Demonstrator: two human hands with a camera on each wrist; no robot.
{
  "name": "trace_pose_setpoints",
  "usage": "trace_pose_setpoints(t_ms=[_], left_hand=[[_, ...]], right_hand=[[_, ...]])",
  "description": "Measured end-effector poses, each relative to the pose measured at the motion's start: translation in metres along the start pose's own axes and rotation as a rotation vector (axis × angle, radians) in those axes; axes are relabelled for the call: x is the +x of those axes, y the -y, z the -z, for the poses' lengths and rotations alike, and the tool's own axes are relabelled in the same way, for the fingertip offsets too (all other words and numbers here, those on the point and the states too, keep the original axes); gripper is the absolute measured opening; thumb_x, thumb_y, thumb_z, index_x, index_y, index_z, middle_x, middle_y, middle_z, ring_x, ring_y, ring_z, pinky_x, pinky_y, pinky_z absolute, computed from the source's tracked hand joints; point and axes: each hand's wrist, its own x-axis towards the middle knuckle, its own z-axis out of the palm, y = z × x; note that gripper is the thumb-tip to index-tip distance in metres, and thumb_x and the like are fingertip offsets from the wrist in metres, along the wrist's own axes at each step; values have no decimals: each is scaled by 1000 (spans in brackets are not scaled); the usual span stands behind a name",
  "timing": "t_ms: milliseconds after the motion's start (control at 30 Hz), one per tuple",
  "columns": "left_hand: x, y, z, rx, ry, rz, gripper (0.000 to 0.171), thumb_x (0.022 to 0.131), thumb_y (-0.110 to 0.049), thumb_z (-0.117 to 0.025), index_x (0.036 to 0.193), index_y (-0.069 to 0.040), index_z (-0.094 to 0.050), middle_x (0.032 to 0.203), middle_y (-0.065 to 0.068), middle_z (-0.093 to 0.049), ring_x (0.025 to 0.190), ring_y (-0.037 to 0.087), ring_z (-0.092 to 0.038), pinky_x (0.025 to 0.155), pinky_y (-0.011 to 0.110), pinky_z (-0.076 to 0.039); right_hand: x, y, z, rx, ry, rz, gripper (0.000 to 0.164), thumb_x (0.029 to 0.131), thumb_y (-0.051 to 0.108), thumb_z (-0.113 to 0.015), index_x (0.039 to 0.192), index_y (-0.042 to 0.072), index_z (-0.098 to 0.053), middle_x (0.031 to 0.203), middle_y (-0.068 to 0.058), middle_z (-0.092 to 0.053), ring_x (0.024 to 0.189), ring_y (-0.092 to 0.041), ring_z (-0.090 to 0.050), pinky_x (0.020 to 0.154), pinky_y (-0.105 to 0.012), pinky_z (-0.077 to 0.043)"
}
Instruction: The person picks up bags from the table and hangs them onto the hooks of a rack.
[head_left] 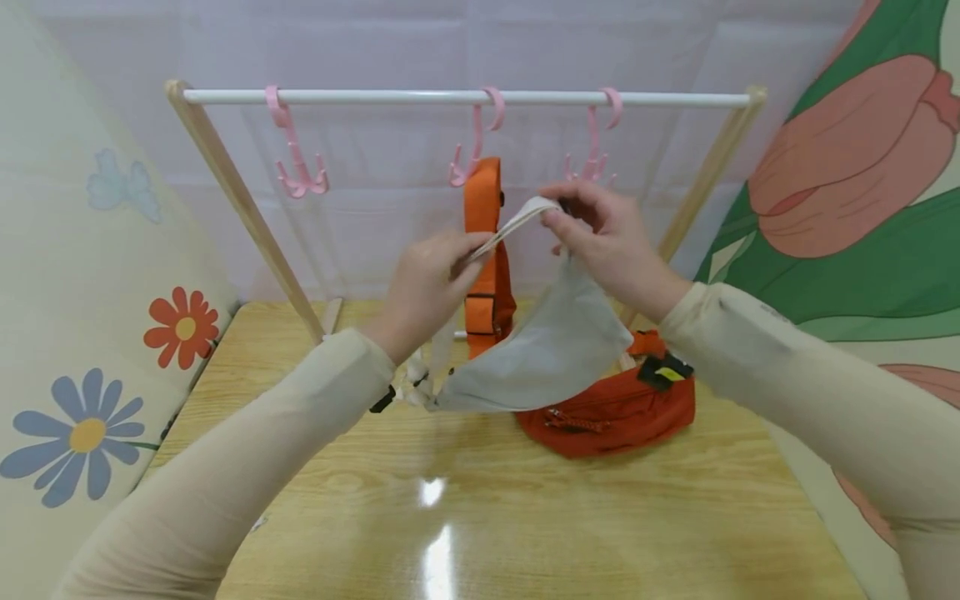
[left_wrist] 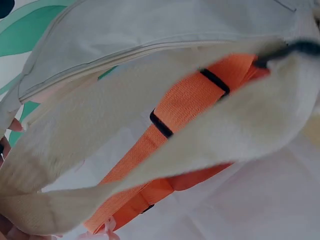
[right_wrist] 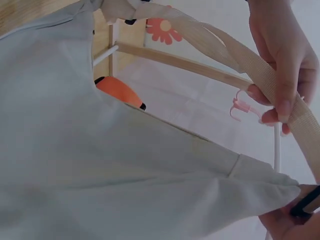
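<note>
A pale grey waist bag [head_left: 551,346] hangs in the air from both hands, its body slanting over the table. My left hand [head_left: 427,283] pinches the bag's cream webbing strap [head_left: 517,223], as the right wrist view also shows with the strap [right_wrist: 260,80] between thumb and fingers. My right hand [head_left: 618,246] grips the strap and the bag's upper corner, beside a black buckle [right_wrist: 306,202]. Behind them, an orange bag [head_left: 482,196] hangs by its strap from the middle pink hook [head_left: 476,146]. Below lies a red waist bag [head_left: 622,412], partly covered by the grey one.
A white rail [head_left: 375,97] on wooden posts [head_left: 247,212] spans the back, with further pink hooks at left [head_left: 298,162] and right [head_left: 592,154]. The stand rests on a glossy wooden table [head_left: 570,525]. Painted flower panels flank both sides.
</note>
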Motion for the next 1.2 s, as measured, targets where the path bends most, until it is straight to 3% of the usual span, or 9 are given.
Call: trace_pose_setpoints(t_ms=[367, 533, 667, 967, 1200], left_hand=[[-8, 4, -1, -12, 32, 34, 26, 96, 0, -62, 120, 6, -69, 95, 16, -72, 76, 25, -57, 68, 34, -51], [-13, 4, -1, 21, 66, 46, 29, 97, -3, -63, 125, 4, -68, 102, 16, -73, 78, 25, -61, 69, 34, -55], [-16, 4, -1, 73, 79, 39, 31, 98, -7, -63, 127, 2, -67, 110, 15, -74, 88, 25, -69, 78, 36, -59], [-19, 6, -4, 97, 23, -16, 27, 98, -4, -61, 123, 4, -69, 120, 17, -71, 113, 32, -68, 98, 42, -54], [-14, -1, -4, 63, 147, 62, 25, 103, -11, -56, 121, 0, -70, 112, 12, -73, 101, 25, -67, 91, 35, -55]], right_hand=[[-5, 2, 13, 17, -64, -7, 27, 102, 4, -55, 124, -10, -62, 89, 8, -66, 76, -7, -60, 65, -18, -55], [-8, -2, 19, 12, -73, -8, 27, 101, 5, -56, 124, -8, -63, 89, 9, -66, 76, -8, -60, 65, -18, -55], [-10, -4, 24, 2, -70, -18, 26, 102, 6, -55, 125, -4, -64, 91, 7, -66, 78, -9, -60, 67, -18, -56], [-23, -16, 35, -32, -75, -51, 28, 103, 10, -55, 126, -5, -63, 92, 7, -66, 77, -8, -60, 68, -18, -57], [-34, -34, 41, -159, -108, -72, 28, 102, 14, -58, 122, -4, -67, 93, 19, -64, 81, -3, -58, 70, -12, -48]])
